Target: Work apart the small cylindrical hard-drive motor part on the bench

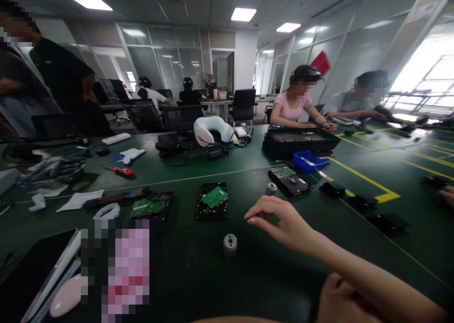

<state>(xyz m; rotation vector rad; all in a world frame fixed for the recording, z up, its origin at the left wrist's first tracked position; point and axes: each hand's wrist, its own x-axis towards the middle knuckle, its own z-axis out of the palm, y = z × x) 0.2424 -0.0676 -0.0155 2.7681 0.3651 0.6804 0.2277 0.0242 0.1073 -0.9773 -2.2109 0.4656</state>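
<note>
Fingertips of the right hand hang above the green table in the head view, drawn in to a narrow gap. Nothing shows between them, though I cannot tell whether they touch. The front metal cylinder stands upright, nearer the wearer and to the left of those fingertips, apart from them. The rear metal cylinder stands just beyond the knuckles, partly hidden. The hard drive with a loose-looking green board lies left of the hand. The left hand is below the right forearm, its grip impossible to tell.

In my judgement, good handling here means keeping the wrist high enough to clear the rear cylinder, gripping smooth metal squarely by its sides, and keeping fingers off the exposed board.
</note>
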